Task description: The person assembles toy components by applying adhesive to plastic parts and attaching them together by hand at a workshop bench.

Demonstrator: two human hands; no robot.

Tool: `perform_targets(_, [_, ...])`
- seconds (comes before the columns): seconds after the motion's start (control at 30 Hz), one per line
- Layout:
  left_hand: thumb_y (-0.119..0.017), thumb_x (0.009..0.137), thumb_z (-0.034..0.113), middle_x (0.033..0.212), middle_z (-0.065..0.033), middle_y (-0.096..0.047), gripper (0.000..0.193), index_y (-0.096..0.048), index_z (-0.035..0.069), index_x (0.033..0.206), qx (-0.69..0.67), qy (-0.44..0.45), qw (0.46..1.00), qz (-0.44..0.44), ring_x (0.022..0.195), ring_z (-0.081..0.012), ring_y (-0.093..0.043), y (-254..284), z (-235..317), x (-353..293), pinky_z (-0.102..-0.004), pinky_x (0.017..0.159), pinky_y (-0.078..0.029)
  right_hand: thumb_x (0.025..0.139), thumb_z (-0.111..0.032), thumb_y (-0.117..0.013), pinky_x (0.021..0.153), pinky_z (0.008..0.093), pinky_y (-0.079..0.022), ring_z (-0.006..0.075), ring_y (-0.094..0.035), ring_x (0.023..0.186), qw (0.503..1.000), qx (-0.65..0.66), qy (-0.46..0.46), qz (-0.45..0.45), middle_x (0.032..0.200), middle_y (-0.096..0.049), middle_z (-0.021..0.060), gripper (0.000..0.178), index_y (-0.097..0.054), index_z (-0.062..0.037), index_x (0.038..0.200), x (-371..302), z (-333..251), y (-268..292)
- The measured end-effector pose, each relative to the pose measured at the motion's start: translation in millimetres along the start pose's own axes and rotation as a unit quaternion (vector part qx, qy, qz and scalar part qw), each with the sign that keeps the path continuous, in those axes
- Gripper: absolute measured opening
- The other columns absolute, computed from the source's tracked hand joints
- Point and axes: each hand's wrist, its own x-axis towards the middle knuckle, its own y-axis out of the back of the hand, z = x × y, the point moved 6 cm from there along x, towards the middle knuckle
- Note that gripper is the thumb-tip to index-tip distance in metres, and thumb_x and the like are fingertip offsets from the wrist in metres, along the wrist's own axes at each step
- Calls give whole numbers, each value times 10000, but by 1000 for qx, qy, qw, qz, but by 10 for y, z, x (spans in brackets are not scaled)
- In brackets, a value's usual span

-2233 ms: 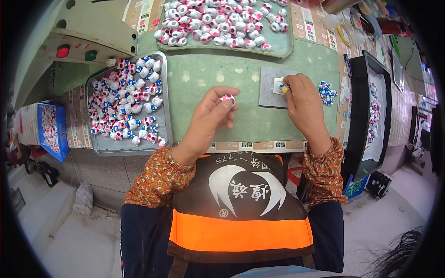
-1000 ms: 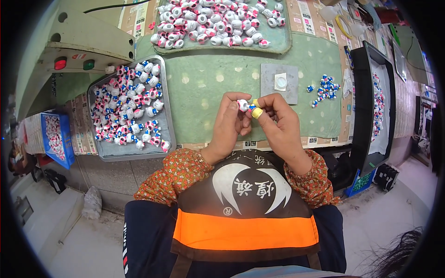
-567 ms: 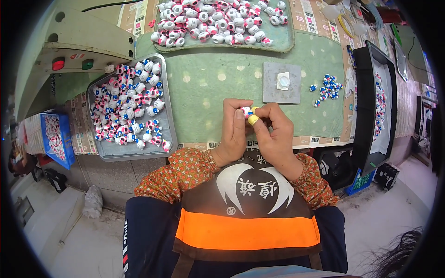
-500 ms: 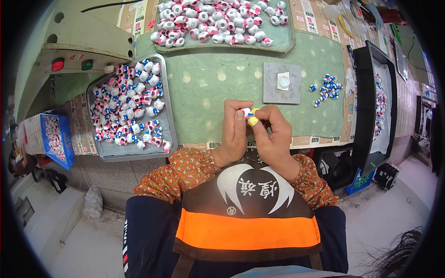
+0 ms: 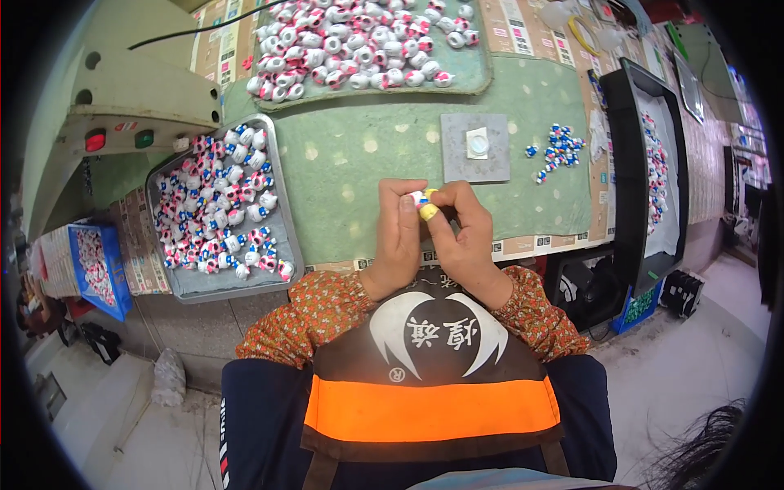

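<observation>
Between my two hands, close in front of the apron, is a small white, pink and blue toy figurine (image 5: 420, 198). My left hand (image 5: 398, 237) grips its left side between thumb and fingers. My right hand (image 5: 464, 241) pinches it from the right; yellow covers sit on its thumb and forefinger tips. Fingers hide most of the figurine. Just beyond lies a grey square plate (image 5: 454, 167) with a white patch holding a round disc. Right of that plate is a pile of small blue and white toy parts (image 5: 562, 147).
A metal tray (image 5: 287, 245) of assembled figurines stands left, beside a machine (image 5: 155, 94) with red and green buttons. At the back is a green tray (image 5: 469, 69) of white and pink toy heads. A black bin (image 5: 616, 122) stands right, a blue crate (image 5: 122, 282) far left.
The whole scene has shifted a little leftward in view and tilted slightly. Both hands stay together on the figurine, and their grip looks nearly the same.
</observation>
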Motion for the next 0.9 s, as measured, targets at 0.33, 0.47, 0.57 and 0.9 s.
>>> perform_targets(0.33, [-457,1136,248,1131,-35,-593,290,-582,55,1312,238,-109,949,174,950,-105,-548,1513,889,304,-267,828,-472,892,12,-660,731,378,-522,269,-653,792,960,-266,38,84,903,-654,135,148,-681,-8,1037,490,20,1318])
perform_targets(0.47, [-457,1133,222,1192,-94,-649,291,-626,21,1257,477,-172,837,207,1018,-198,-592,2087,1187,258,-354,916,-480,862,9,-678,780,436,-515,341,-635,907,896,-422,127,57,945,-633,145,167,-682,-35,1022,541,-25,1292])
perform_targets(0.57, [-491,1108,208,1168,-130,-676,268,-658,22,1203,590,-146,764,219,1043,-287,-610,2332,1140,231,-415,936,-456,863,-10,-691,806,457,-509,359,-621,941,869,-471,142,45,963,-622,149,188,-670,-43,1047,571,17,1201])
perform_targets(0.9, [-613,996,142,1159,-131,-681,228,-702,71,1194,551,-189,806,100,1111,-329,-582,1555,1152,723,-440,997,-398,873,-23,-679,820,501,-490,397,-613,944,859,-505,82,12,968,-613,192,195,-614,-23,1057,711,250,1338])
